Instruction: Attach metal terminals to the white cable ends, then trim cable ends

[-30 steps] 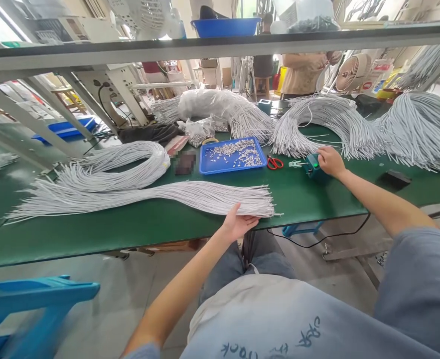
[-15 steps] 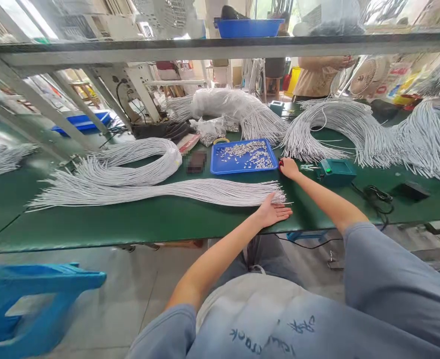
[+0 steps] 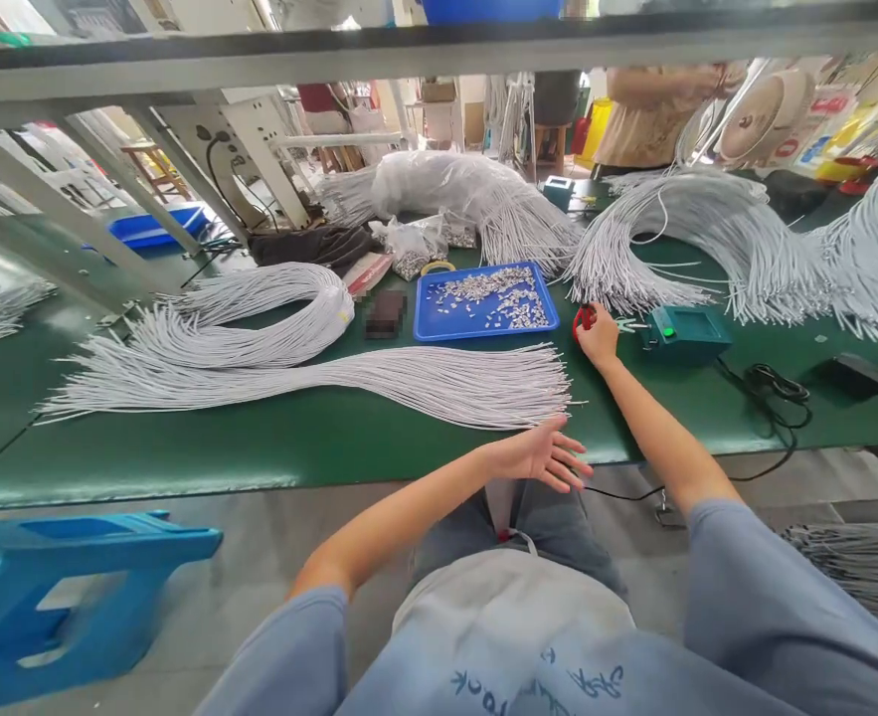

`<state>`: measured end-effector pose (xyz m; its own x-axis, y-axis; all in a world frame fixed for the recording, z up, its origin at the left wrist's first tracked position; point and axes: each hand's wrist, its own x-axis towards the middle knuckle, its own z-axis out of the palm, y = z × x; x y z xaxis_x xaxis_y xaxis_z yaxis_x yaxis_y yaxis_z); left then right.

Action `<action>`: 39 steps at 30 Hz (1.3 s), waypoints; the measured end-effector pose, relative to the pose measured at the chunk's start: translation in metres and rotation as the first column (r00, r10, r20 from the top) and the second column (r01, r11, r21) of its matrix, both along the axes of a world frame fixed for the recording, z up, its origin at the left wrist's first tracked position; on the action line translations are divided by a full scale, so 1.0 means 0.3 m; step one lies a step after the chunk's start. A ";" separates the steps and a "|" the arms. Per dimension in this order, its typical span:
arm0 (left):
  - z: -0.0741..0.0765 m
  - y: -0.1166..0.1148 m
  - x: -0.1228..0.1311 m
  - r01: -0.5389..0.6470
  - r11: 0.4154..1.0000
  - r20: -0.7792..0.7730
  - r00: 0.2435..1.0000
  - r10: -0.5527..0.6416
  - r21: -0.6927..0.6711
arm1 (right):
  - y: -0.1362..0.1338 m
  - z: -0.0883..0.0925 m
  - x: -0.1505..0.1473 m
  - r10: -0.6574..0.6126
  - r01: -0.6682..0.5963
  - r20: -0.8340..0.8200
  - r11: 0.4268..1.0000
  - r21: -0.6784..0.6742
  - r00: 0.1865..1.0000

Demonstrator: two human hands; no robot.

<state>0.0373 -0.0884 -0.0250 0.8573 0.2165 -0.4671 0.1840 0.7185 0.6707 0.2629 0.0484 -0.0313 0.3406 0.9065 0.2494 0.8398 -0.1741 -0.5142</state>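
A long bundle of white wires [image 3: 409, 383] lies across the green table, its cut ends fanned out on the right. Just in front of those ends, over the table's front edge, my left hand [image 3: 539, 452] is open with fingers spread and nothing in it. My right hand [image 3: 599, 341] is closed around a small red-handled tool [image 3: 583, 320], whose exact kind I cannot make out. To the left of that hand is a blue tray [image 3: 445, 329] with many small metal pieces [image 3: 513, 293]. A green device [image 3: 688, 336] with a lit button stands to its right.
Coiled wire bundles [image 3: 260, 318] lie at the left, and more wires [image 3: 714, 224] are heaped at the back right. A black cable [image 3: 771, 383] trails off the front edge. Overhead runs a shelf beam [image 3: 439, 55]. A blue stool [image 3: 95, 587] stands at lower left; another person [image 3: 647, 109] is behind.
My left hand has drawn back from the wire ends toward me and its fingers have spread. My right hand has shifted slightly right with the red-handled tool. The whole view has tilted down.
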 end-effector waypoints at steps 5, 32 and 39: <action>0.043 -0.021 -0.063 0.078 0.664 -0.198 0.974 0.107 0.743 | 0.009 -0.017 0.003 0.088 -0.082 -0.081 0.993 0.081 0.993; 0.053 0.346 -0.178 0.673 -0.147 -0.602 0.722 0.341 0.725 | 0.035 -0.088 -0.012 0.230 -0.034 -0.644 0.953 0.301 0.729; 0.025 0.262 -0.251 0.648 -0.199 -0.616 0.761 0.202 0.735 | 0.022 -0.068 -0.030 0.203 -0.012 -0.677 0.961 0.275 0.708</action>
<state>-0.0381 -0.0098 -0.0173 0.7807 0.5781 -0.2371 0.6230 -0.7492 0.2248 0.2540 0.0549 -0.0516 0.4064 0.8939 0.1890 0.2330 0.0987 -0.9675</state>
